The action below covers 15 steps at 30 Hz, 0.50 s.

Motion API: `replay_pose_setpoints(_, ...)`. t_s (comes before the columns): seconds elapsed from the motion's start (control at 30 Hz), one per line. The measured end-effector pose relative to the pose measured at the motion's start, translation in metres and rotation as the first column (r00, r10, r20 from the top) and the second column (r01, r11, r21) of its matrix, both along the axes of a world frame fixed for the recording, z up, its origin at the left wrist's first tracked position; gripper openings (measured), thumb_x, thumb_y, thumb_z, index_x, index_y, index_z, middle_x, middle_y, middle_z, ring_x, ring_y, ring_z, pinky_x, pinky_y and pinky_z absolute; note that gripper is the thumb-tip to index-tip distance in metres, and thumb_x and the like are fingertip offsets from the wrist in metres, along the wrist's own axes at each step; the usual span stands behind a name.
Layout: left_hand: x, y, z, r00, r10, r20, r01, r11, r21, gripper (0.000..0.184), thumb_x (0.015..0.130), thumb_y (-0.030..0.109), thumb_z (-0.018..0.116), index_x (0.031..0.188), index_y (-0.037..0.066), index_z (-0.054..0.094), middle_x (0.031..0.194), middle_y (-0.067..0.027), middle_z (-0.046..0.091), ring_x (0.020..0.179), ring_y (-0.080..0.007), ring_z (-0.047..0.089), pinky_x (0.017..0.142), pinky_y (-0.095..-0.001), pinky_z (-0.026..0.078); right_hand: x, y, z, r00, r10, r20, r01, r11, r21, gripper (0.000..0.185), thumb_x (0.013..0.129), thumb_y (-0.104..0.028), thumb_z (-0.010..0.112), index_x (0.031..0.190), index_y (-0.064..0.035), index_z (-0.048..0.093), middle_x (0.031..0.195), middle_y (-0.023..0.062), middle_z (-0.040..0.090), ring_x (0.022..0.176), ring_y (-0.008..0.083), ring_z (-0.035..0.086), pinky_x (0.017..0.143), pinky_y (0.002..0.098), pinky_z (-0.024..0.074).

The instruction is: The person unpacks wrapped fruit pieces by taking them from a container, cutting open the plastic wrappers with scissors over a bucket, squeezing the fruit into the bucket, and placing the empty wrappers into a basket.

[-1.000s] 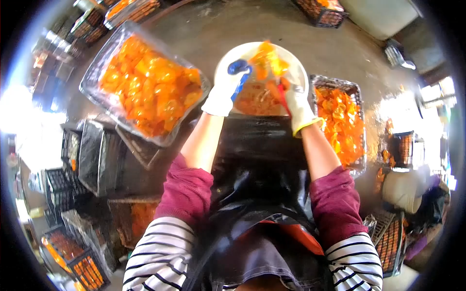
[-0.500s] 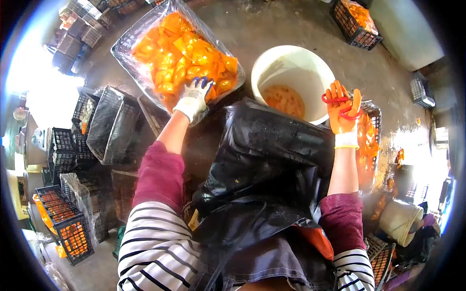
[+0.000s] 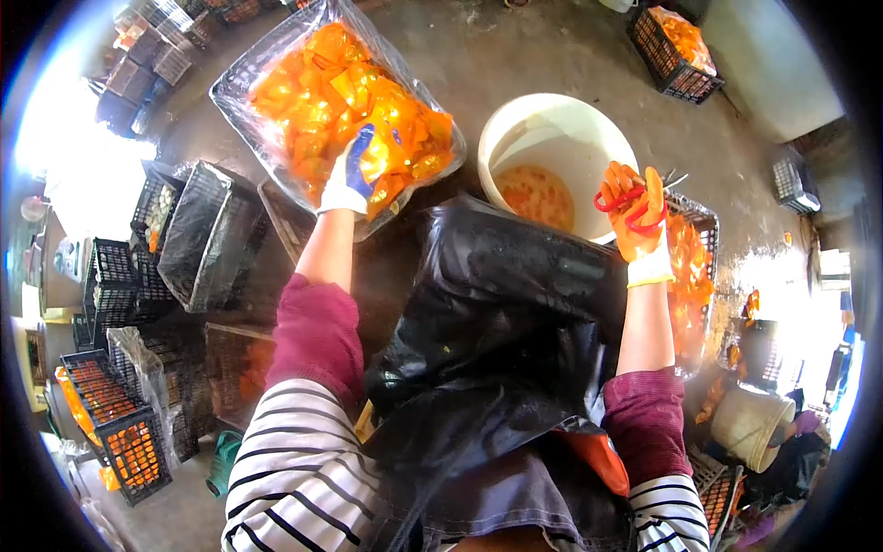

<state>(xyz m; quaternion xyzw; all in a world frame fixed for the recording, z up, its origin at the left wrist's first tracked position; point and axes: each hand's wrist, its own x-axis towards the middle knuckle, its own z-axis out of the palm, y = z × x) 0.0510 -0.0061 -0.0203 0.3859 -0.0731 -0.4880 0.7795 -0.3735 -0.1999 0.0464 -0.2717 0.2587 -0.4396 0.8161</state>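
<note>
My left hand (image 3: 348,175), in a white glove with blue coating, reaches into a plastic-lined crate (image 3: 241,112) of shiny orange pieces (image 3: 322,97). Its thumb and fingers are closed round one glossy orange piece (image 3: 376,158), whose exact kind I cannot make out. In my right hand (image 3: 641,225), gloved in orange with a pale cuff, are red-handled scissors (image 3: 647,217), fingers through the loops and blades pointing up and right. That hand is beside the rim of a white bucket (image 3: 602,124), which holds orange-brown liquid (image 3: 538,195) with bits in it.
Black plastic sheeting (image 3: 497,276) covers my lap. Another crate of orange pieces (image 3: 692,276) stands to my right. Black crates (image 3: 216,239) line the left side, and one with orange contents (image 3: 676,57) stands at the far right. A white bucket (image 3: 750,425) lies tipped at lower right.
My left hand has turned from lying palm down on the pile to gripping an orange piece. My right hand has shifted slightly left and down, and the scissor blades now show.
</note>
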Motion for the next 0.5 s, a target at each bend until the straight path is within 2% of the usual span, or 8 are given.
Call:
replay_pose_setpoints(0.07, -0.011, -0.004, 0.025, 0.997, 0.063, -0.037, -0.069, 0.98, -0.185, 0.044, 0.093, 0.029, 0.061, 0.127, 0.003, 0.053, 0.12, -0.0088, 0.062, 0.108, -0.0245, 0.06, 0.091, -0.0367, 0.049, 0.0, -0.004, -0.005, 1.0, 0.018, -0.01, -0.018, 1.0, 0.017, 0.046, 0.096, -0.038, 0.053, 0.119, 0.0026, 0.054, 0.123, 0.0205, 0.058, 0.113, 0.0295, 0.057, 0.099, 0.0401, 0.0452)
replay_pose_setpoints(0.17, -0.073, -0.019, 0.108, 0.948, 0.285, 0.144, -0.303, 0.944, 0.129, 0.041, 0.093, 0.03, 0.061, 0.126, 0.005, 0.055, 0.117, -0.008, 0.064, 0.105, -0.0243, 0.061, 0.091, -0.0385, 0.049, 0.003, -0.002, -0.006, 0.989, 0.058, -0.134, -0.061, 0.998, -0.023, 0.045, 0.097, -0.038, 0.051, 0.12, 0.001, 0.054, 0.121, 0.0211, 0.06, 0.111, 0.0301, 0.058, 0.098, 0.0396, 0.0458)
replay_pose_setpoints(0.2, -0.06, -0.041, 0.09, 0.989, 0.146, 0.036, -0.142, 0.985, -0.099, 0.038, 0.093, 0.03, 0.06, 0.123, 0.007, 0.056, 0.115, -0.0081, 0.064, 0.103, -0.0232, 0.061, 0.089, -0.0387, 0.05, 0.004, -0.001, -0.005, 0.979, 0.066, -0.194, -0.077, 0.996, -0.047, 0.045, 0.097, -0.038, 0.05, 0.12, 0.0004, 0.054, 0.12, 0.0213, 0.06, 0.11, 0.0304, 0.059, 0.097, 0.0394, 0.0461)
replay_pose_setpoints(0.27, -0.074, -0.071, 0.072, 0.954, 0.093, 0.286, -0.065, 0.992, -0.105, 0.033, 0.093, 0.026, 0.06, 0.116, 0.002, 0.058, 0.106, -0.0115, 0.065, 0.097, -0.0242, 0.062, 0.087, -0.0384, 0.051, 0.006, -0.006, -0.015, 0.961, 0.132, -0.244, -0.157, 0.984, -0.088, 0.043, 0.097, -0.037, 0.05, 0.121, -0.0013, 0.053, 0.115, 0.0214, 0.063, 0.103, 0.0301, 0.062, 0.088, 0.0376, 0.0503)
replay_pose_setpoints(0.4, -0.155, -0.117, 0.095, 0.989, 0.079, 0.129, -0.069, 0.994, -0.083, 0.028, 0.096, 0.023, 0.056, 0.111, 0.0, 0.06, 0.102, -0.0115, 0.064, 0.093, -0.0222, 0.063, 0.084, -0.035, 0.053, 0.007, -0.006, -0.034, 0.921, 0.249, -0.299, -0.284, 0.956, -0.079, 0.044, 0.098, -0.04, 0.048, 0.126, -0.0065, 0.05, 0.108, 0.021, 0.066, 0.088, 0.0281, 0.068, 0.053, 0.0296, 0.0483)
replay_pose_setpoints(0.43, -0.164, -0.129, 0.081, 0.997, 0.072, 0.029, -0.067, 0.988, -0.141, 0.029, 0.096, 0.026, 0.056, 0.11, 0.002, 0.061, 0.102, -0.0119, 0.064, 0.095, -0.023, 0.063, 0.085, -0.0344, 0.052, 0.014, 0.0, -0.037, 0.932, 0.199, -0.303, -0.22, 0.975, -0.038, 0.045, 0.098, -0.041, 0.046, 0.127, -0.0067, 0.049, 0.11, 0.0203, 0.065, 0.091, 0.0281, 0.068, 0.053, 0.0292, 0.0486)
replay_pose_setpoints(0.47, -0.168, -0.133, 0.063, 0.913, 0.074, 0.401, -0.071, 0.997, -0.022, 0.031, 0.094, 0.029, 0.058, 0.112, 0.003, 0.06, 0.104, -0.012, 0.064, 0.097, -0.024, 0.063, 0.087, -0.0357, 0.052, 0.012, -0.004, -0.051, 0.941, 0.204, -0.27, -0.216, 0.976, -0.018, 0.044, 0.099, -0.039, 0.047, 0.129, -0.0069, 0.049, 0.117, 0.0188, 0.063, 0.099, 0.0273, 0.066, 0.063, 0.0294, 0.052)
replay_pose_setpoints(0.5, -0.172, -0.139, 0.045, 0.982, 0.04, 0.184, -0.023, 0.995, -0.095, 0.037, 0.092, 0.034, 0.061, 0.115, 0.005, 0.059, 0.108, -0.0117, 0.064, 0.101, -0.0253, 0.062, 0.09, -0.0382, 0.051, 0.015, -0.004, -0.053, 0.94, 0.173, -0.295, -0.182, 0.983, -0.004, 0.039, 0.099, -0.032, 0.05, 0.129, -0.0064, 0.05, 0.115, 0.0163, 0.063, 0.103, 0.0273, 0.063, 0.075, 0.0292, 0.0528)
